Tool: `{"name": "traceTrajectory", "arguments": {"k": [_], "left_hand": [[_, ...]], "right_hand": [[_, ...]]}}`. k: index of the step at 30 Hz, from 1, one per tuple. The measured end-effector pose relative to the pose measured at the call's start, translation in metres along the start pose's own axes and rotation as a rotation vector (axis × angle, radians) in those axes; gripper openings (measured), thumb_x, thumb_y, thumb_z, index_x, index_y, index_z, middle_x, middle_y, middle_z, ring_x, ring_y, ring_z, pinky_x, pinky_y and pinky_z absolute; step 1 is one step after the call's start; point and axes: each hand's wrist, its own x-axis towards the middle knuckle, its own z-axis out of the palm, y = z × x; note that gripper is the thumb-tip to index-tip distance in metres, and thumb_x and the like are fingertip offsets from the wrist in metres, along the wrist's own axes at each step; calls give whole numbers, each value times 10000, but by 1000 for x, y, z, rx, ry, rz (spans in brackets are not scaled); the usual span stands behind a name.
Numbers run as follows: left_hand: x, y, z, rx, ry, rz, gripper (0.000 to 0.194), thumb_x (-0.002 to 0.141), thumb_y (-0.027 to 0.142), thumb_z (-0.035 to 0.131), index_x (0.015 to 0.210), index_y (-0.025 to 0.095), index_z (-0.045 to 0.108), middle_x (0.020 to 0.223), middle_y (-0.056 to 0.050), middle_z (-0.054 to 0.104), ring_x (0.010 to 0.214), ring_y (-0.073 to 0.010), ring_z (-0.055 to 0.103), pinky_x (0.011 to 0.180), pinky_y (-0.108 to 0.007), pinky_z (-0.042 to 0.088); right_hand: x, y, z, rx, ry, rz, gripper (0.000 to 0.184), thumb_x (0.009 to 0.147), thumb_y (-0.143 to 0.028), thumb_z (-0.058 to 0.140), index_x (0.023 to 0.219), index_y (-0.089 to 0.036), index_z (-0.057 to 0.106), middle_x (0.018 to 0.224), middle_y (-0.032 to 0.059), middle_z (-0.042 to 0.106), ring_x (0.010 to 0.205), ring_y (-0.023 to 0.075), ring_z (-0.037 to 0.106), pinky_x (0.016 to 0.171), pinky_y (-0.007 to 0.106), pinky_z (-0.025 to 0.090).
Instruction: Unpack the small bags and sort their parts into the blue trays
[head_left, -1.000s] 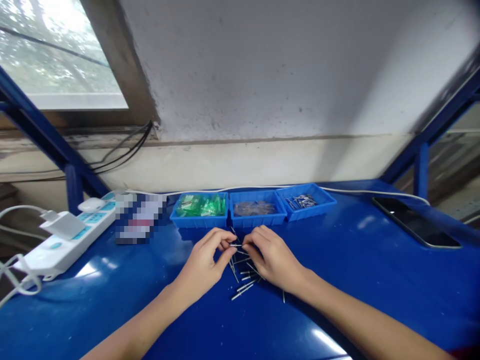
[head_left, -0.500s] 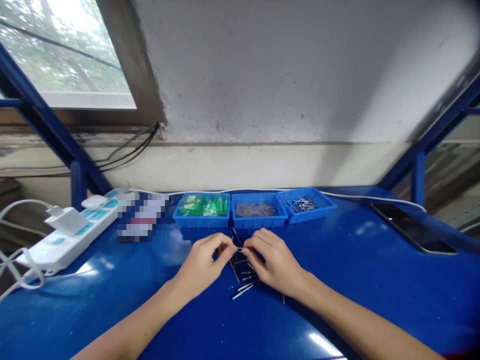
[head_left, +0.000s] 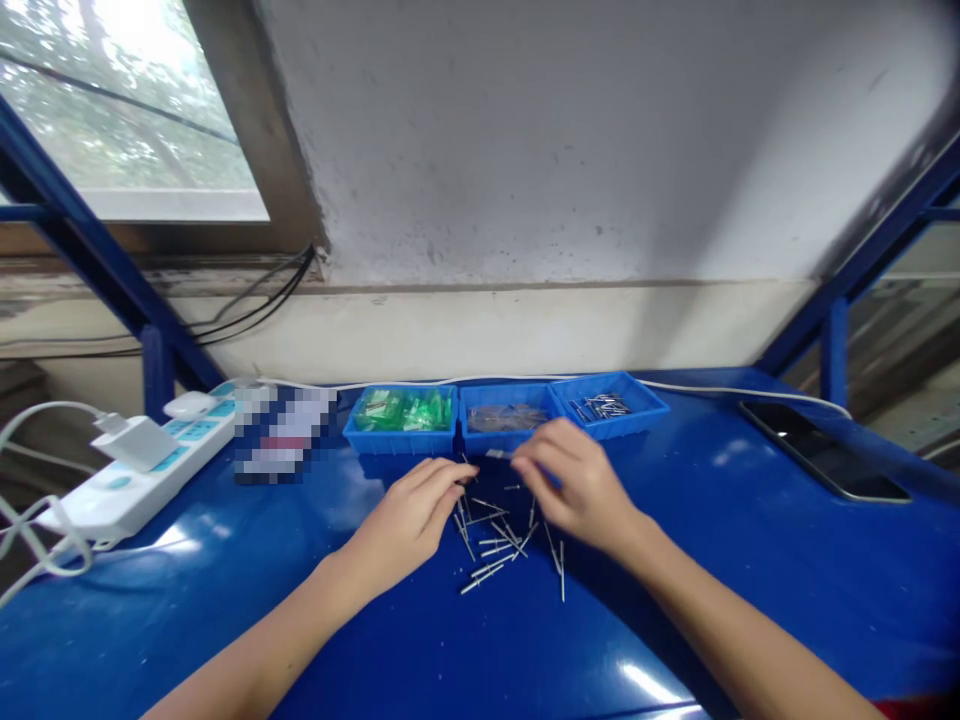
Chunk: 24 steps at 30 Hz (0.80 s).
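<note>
My left hand (head_left: 412, 512) is over the table, its thumb and fingers pinched together; whatever is between the tips is too small to make out. To its right my right hand (head_left: 577, 490) is lifted, fingers curled and slightly blurred. Whether a pale blurred sliver by its fingertips is held, I cannot tell. Several thin metal pins with small collars, like blind rivets (head_left: 491, 570), lie scattered below and between my hands. Behind stand three blue bins: a left bin (head_left: 401, 443) with green packets, a middle bin (head_left: 495, 438) with clear plastic pieces, a right bin (head_left: 630, 424) with metal rivets.
A white power strip (head_left: 142, 480) with plugs and cables lies at the left, beside a pixelated item (head_left: 285, 435). A black phone (head_left: 825, 452) rests on the right of the blue table (head_left: 375, 650). A white cable runs behind the bins along the wall.
My hands were together, pinching a thin piece between them. Now they are apart: my right hand has moved up and right, uncovering more rivets. My left hand has barely moved.
</note>
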Motion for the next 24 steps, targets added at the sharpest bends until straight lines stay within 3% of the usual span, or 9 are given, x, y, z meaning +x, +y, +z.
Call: {"name": "traceTrajectory", "arguments": {"k": [2, 4, 8, 12, 17, 20, 24], "left_hand": [[0, -7, 3, 183, -93, 35, 420, 872, 66, 371, 1234, 247, 485, 1227, -54, 541, 1094, -213, 495, 886, -367, 432], [-1, -13, 6, 329, -144, 30, 430, 847, 43, 381, 1196, 252, 519, 1216, -56, 544, 1069, -239, 497, 840, -395, 441], [-1, -17, 6, 411, -129, -36, 210, 878, 118, 415, 957, 207, 588, 970, -44, 592, 864, -211, 531, 755, -374, 451], [-1, -17, 0, 340, -54, -53, 109, 877, 164, 451, 858, 174, 558, 958, -59, 556, 861, -206, 513, 761, -363, 454], [1, -8, -4, 60, 6, -93, 122, 906, 205, 427, 936, 201, 545, 846, -16, 585, 822, -174, 548, 743, -329, 473], [0, 4, -3, -73, 74, -100, 147, 907, 222, 427, 1003, 222, 539, 888, -10, 597, 814, -147, 586, 751, -291, 487], [-3, 13, -2, -126, 95, -108, 130, 902, 252, 448, 999, 222, 528, 892, -6, 604, 795, -132, 603, 729, -257, 491]], "right_hand": [[0, 25, -16, -130, 177, 111, 156, 874, -235, 488, 804, -176, 615, 744, 60, 584, 727, 180, 498, 700, 323, 403], [-4, 53, -29, -333, 291, 284, 161, 862, -281, 507, 874, -178, 630, 754, 68, 583, 741, 205, 496, 731, 360, 402], [-12, 81, -31, -511, 296, 401, 262, 835, -354, 534, 949, -142, 635, 833, 117, 584, 798, 252, 501, 764, 412, 401], [-8, 50, -9, -294, 176, 324, 212, 865, -330, 503, 937, -175, 629, 839, 91, 584, 815, 238, 508, 772, 398, 413], [-6, -9, 18, 9, -108, 116, 227, 868, -303, 518, 1043, -175, 585, 874, 75, 590, 834, 212, 508, 759, 365, 410], [-9, -21, 25, 50, -182, 11, 163, 874, -263, 508, 981, -173, 592, 855, 72, 593, 794, 191, 496, 708, 337, 396], [-10, -20, 25, 51, -159, -22, 143, 899, -218, 456, 874, -164, 586, 781, 60, 581, 730, 166, 473, 674, 314, 374]]}}
